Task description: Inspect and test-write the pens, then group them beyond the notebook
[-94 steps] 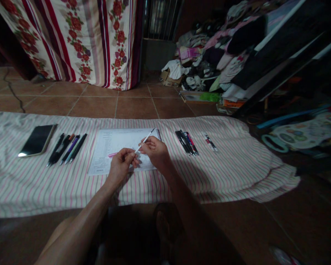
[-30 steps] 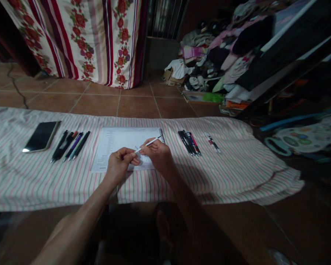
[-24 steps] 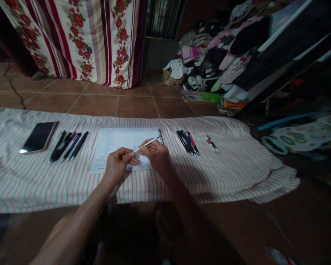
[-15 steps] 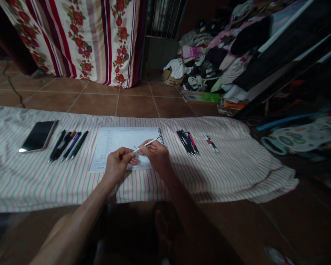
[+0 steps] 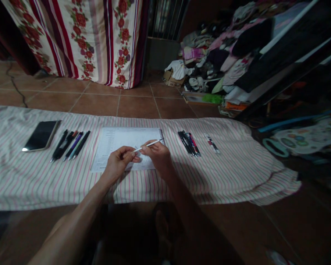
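Observation:
My left hand (image 5: 120, 159) and my right hand (image 5: 157, 154) are both closed on a slim white pen (image 5: 151, 143) with a dark tip. The pen slants up to the right; my left fingers pinch its lower end and my right fingers hold it near the middle. Just beneath my hands lies a spiral notebook (image 5: 132, 134) with printed pages, its coil at the right edge. My hands cover the lower part of the page, and a small dark mark or piece between them is too small to make out.
A striped cloth (image 5: 223, 173) covers the low surface. Left of the notebook lie several pens (image 5: 71, 145) and a phone (image 5: 42, 136). To the right are several more pens (image 5: 189, 143) and a single white-and-dark pen (image 5: 213, 143). Beyond are a floral curtain (image 5: 99, 40) and piled clothes (image 5: 215, 55).
The whole scene has shifted slightly right in view. Both hands keep their hold on the white pen, with only slight finger movement.

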Motion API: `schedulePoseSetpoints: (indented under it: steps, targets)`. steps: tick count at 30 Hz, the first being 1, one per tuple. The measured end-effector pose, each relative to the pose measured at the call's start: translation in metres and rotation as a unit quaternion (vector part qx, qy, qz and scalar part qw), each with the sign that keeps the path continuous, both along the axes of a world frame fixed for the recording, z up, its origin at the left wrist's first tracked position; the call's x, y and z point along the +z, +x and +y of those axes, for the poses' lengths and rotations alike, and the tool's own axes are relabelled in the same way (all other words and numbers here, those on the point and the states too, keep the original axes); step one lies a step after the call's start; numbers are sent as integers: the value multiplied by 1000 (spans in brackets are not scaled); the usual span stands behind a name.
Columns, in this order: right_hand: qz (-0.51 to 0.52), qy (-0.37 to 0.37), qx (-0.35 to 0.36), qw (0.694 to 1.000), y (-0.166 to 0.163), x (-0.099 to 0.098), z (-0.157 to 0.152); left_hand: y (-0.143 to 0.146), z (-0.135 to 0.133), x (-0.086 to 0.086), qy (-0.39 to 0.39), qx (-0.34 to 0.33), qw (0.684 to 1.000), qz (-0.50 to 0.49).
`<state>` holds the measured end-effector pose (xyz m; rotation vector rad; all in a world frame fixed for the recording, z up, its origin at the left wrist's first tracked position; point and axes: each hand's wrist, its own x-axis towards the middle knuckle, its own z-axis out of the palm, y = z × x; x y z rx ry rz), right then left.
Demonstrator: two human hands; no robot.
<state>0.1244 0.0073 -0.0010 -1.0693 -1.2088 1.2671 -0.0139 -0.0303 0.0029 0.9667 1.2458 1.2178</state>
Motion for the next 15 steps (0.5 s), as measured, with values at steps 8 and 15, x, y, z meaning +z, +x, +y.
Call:
schedulePoseSetpoints:
  steps: [8,15]
  targets:
    - [35,-43,-20,998,-7,0,0,-5,1,-2,9,6,1000,-23]
    - [30,-58,-18,998,-8,2,-1,-6,1,0,7,12,1000,-21]
